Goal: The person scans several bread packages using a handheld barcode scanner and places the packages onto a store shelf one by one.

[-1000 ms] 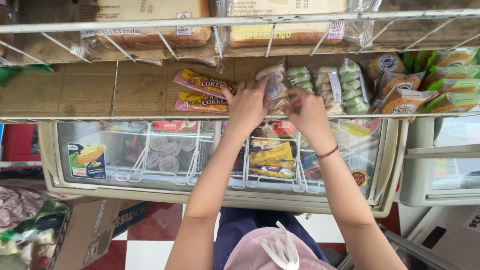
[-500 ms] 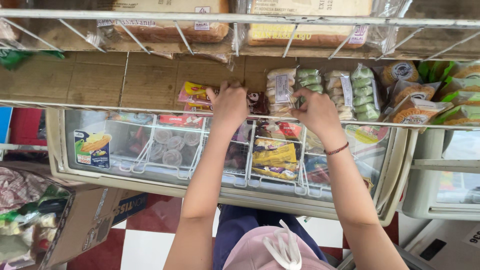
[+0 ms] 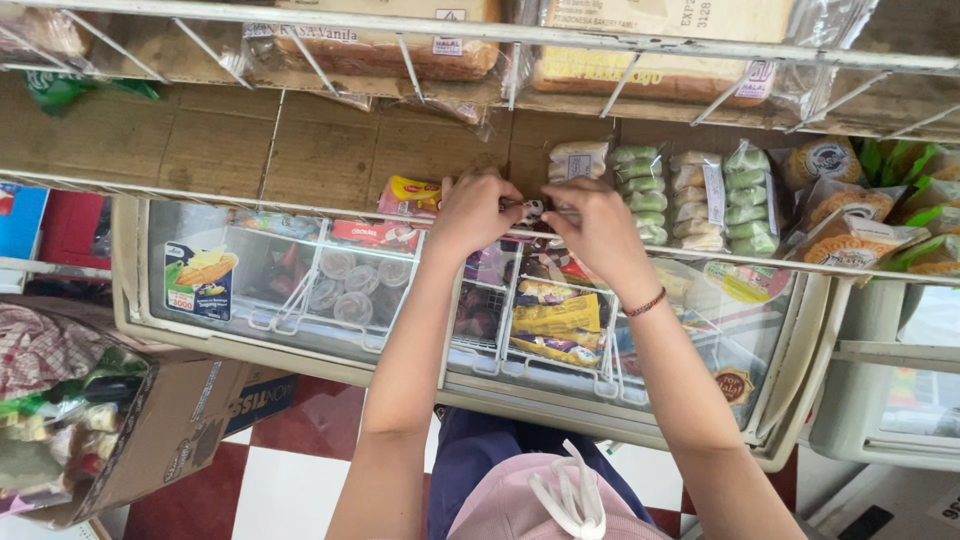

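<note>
Nearest the camera, both forearms reach up from a pink garment (image 3: 540,510) over a red and white tiled floor (image 3: 290,480) to the front edge of a wire shelf (image 3: 200,190) lined with brown cardboard. The left hand (image 3: 472,212) and the right hand (image 3: 598,232) meet at that front edge, fingers curled in close together around a small dark-and-white wrapped snack (image 3: 530,210); how firmly either holds it cannot be told, since the fingers cover most of it. A thin red bracelet (image 3: 646,302) sits on the right wrist. To place such a small packet well, it seems wise to keep it pinched low and set it flat on the cardboard beside the yellow and pink snack packet (image 3: 410,195), which lies just left of the left hand, not on the bare front wire. Just right of the hands stand clear bags of green and white rolled cakes (image 3: 690,195), then round pastries in printed wrappers (image 3: 845,235) toward the shelf's right end. Under the shelf is a glass-topped chest freezer (image 3: 180,340) with wire baskets of ice creams, and a cardboard box (image 3: 170,430) of goods stands at lower left. Farthest, an upper wire shelf carries wrapped loaf cakes (image 3: 400,50).
</note>
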